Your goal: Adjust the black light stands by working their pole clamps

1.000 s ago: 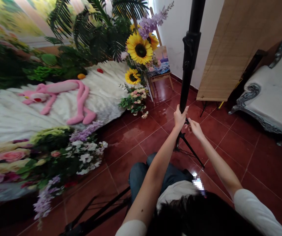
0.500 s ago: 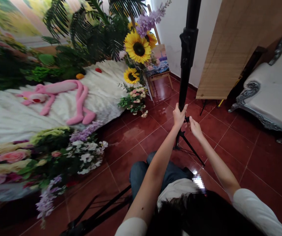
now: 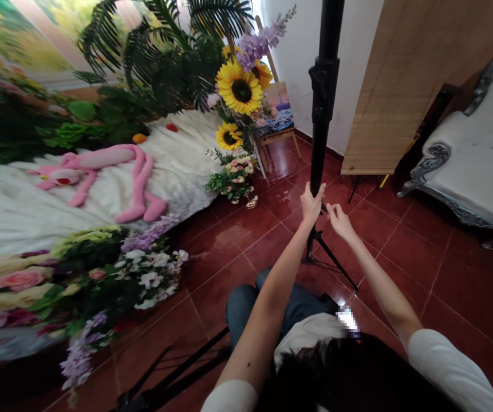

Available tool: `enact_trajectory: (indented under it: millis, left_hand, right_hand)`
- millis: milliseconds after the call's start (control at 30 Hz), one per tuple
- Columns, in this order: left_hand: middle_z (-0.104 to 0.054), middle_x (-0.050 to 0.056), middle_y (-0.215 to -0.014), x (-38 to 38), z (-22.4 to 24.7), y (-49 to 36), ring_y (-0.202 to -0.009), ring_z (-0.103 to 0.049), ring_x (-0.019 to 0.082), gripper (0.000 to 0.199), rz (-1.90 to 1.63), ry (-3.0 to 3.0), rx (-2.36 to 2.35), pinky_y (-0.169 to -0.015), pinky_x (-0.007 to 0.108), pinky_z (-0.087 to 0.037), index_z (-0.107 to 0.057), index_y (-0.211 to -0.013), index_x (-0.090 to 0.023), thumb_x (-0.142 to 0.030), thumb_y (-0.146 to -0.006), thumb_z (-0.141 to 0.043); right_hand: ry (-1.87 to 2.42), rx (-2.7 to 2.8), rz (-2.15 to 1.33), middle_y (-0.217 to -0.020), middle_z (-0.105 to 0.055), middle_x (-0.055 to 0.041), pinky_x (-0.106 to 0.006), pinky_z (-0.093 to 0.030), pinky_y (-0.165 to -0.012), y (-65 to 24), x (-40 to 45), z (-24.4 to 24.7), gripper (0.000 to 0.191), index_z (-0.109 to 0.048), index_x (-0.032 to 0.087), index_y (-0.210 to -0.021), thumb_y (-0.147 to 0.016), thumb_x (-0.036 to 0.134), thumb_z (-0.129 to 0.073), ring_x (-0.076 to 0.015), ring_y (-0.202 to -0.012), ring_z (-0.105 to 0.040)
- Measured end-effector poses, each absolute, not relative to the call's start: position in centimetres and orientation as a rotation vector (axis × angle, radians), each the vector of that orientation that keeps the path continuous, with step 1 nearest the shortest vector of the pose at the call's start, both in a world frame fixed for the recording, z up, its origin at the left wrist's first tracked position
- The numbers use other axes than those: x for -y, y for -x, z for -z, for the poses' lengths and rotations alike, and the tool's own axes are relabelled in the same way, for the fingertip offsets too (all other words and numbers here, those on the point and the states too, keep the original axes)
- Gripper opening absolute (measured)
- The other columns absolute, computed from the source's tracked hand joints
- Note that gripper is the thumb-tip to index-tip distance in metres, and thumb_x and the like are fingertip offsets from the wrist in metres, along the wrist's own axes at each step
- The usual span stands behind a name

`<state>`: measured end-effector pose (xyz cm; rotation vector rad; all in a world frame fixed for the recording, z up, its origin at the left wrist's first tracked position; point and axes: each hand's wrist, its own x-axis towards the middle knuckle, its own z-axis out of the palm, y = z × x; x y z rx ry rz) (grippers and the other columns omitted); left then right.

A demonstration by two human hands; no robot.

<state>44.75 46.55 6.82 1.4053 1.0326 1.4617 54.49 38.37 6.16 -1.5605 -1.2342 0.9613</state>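
A tall black stand (image 3: 324,131) rises from the tiled floor, its thin legs spread near the bottom. My left hand (image 3: 312,203) is wrapped round the pole, below a black clamp collar (image 3: 325,86). Close by on the right, my right hand (image 3: 338,220) has its fingers pinched at a small dark knob (image 3: 324,209) on the side of the pole. The knob is partly hidden by the fingertips.
Left, a white-covered platform (image 3: 186,149) bears a pink plush toy (image 3: 117,154); flowers (image 3: 152,272) edge it. Sunflowers (image 3: 241,88) stand ahead. Right are a hanging blind (image 3: 370,114) and a white sofa (image 3: 478,137). More black stand legs (image 3: 186,366) lie lower left.
The upper pole and its collar have shifted slightly left and down in view. My right fingers have closed in on the knob. My left hand keeps its hold.
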Motion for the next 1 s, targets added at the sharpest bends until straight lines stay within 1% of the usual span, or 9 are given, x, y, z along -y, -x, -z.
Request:
enact_trajectory:
  millis: [67, 133, 300, 467, 600, 700, 800, 900, 1000]
  left_hand:
    - [-0.064, -0.001, -0.066, -46.3, -7.1, -44.5, -0.055, -0.058, 0.010, 0.049, -1.449, -1.419, -1.025, -0.058, 0.022, -0.043, -0.060, -0.093, -0.019, -0.067, -0.084, -0.059]
    - [-0.066, 0.000, -0.069, -46.3, -7.3, -44.1, -0.058, -0.059, 0.010, 0.048, -1.419, -1.450, -0.997, -0.059, 0.022, -0.044, -0.061, -0.093, -0.019, -0.066, -0.084, -0.058]
    - [-0.067, 0.000, -0.075, -46.5, -7.7, -42.8, -0.065, -0.063, 0.010, 0.043, -1.275, -1.550, -0.931, -0.063, 0.022, -0.047, -0.058, -0.100, -0.019, -0.061, -0.087, -0.059]
    - [-0.063, -0.001, -0.074, -46.4, -8.0, -42.4, -0.061, -0.061, 0.009, 0.039, -1.207, -1.578, -0.930, -0.061, 0.023, -0.048, -0.055, -0.102, -0.020, -0.056, -0.089, -0.058]
    - [-0.063, 0.000, -0.075, -46.4, -7.7, -42.6, -0.061, -0.061, 0.010, 0.036, -1.216, -1.581, -0.949, -0.060, 0.023, -0.048, -0.056, -0.103, -0.020, -0.054, -0.091, -0.057]
    - [-0.064, 0.000, -0.075, -46.6, -7.4, -42.8, -0.063, -0.062, 0.010, 0.035, -1.225, -1.595, -0.955, -0.062, 0.023, -0.049, -0.056, -0.105, -0.020, -0.052, -0.091, -0.057]
    - [-0.067, 0.002, -0.078, -46.8, -7.3, -42.6, -0.067, -0.065, 0.012, 0.036, -1.187, -1.661, -0.976, -0.066, 0.024, -0.050, -0.055, -0.111, -0.019, -0.050, -0.094, -0.055]
    - [-0.072, 0.008, -0.093, -46.2, -7.6, -41.5, -0.080, -0.070, 0.017, 0.038, -1.068, -1.813, -1.057, -0.075, 0.029, -0.054, -0.053, -0.121, -0.017, -0.045, -0.095, -0.052]
    - [-0.070, 0.013, -0.120, -43.8, -8.0, -38.6, -0.102, -0.071, 0.022, 0.035, -1.019, -1.919, -1.093, -0.090, 0.036, -0.055, -0.054, -0.126, -0.018, -0.036, -0.095, -0.051]
  right_hand:
    - [1.677, 1.508, -0.602, -0.075, -0.061, -0.0017, -0.027, -0.042, -0.060, -55.2, -37.9, -6.1, 0.046, -0.050, 0.023, -0.087, -0.094, 0.069, -0.043, -0.0169, -0.066, -0.057]
    - [1.724, 1.720, -0.369, -0.082, -0.064, -0.0054, -0.029, -0.041, -0.061, -55.7, -37.7, -6.2, 0.047, -0.052, 0.023, -0.087, -0.096, 0.068, -0.040, -0.0193, -0.070, -0.059]
    - [1.719, 1.841, -0.174, -0.078, -0.065, -0.0094, -0.028, -0.036, -0.060, -55.6, -38.7, -6.2, 0.062, -0.055, 0.020, -0.075, -0.099, 0.067, -0.024, -0.0204, -0.074, -0.061]
    - [1.672, 1.509, -0.574, -0.052, -0.052, -0.0038, -0.027, -0.035, -0.061, -54.6, -39.8, -4.9, 0.080, -0.051, 0.019, -0.055, -0.091, 0.080, -0.014, -0.0152, -0.055, -0.053]
    - [1.608, 1.220, -0.839, -0.046, -0.045, -0.0009, -0.026, -0.035, -0.056, -53.6, -40.2, -4.1, 0.078, -0.046, 0.021, -0.050, -0.086, 0.085, -0.022, -0.0123, -0.048, -0.045]
    - [1.472, 0.956, -1.068, -0.044, -0.037, 0.0030, -0.024, -0.027, -0.045, -52.9, -40.2, -4.4, 0.067, -0.040, 0.022, -0.052, -0.090, 0.077, -0.034, -0.0088, -0.041, -0.032]
    - [1.155, 0.644, -1.510, -0.044, -0.029, 0.0065, -0.021, -0.018, -0.038, -52.5, -39.8, -5.5, 0.057, -0.035, 0.022, -0.058, -0.094, 0.066, -0.037, -0.0072, -0.039, -0.020]
    - [0.831, 0.335, -1.795, -0.050, -0.035, 0.0068, -0.016, -0.022, -0.035, -52.1, -39.4, -7.0, 0.047, -0.037, 0.021, -0.065, -0.096, 0.056, -0.040, -0.0056, -0.039, -0.026]
    - [0.684, 0.131, -1.723, -0.052, -0.039, 0.0075, -0.013, -0.026, -0.035, -51.0, -39.1, -8.1, 0.039, -0.039, 0.021, -0.070, -0.096, 0.049, -0.044, -0.0038, -0.039, -0.031]
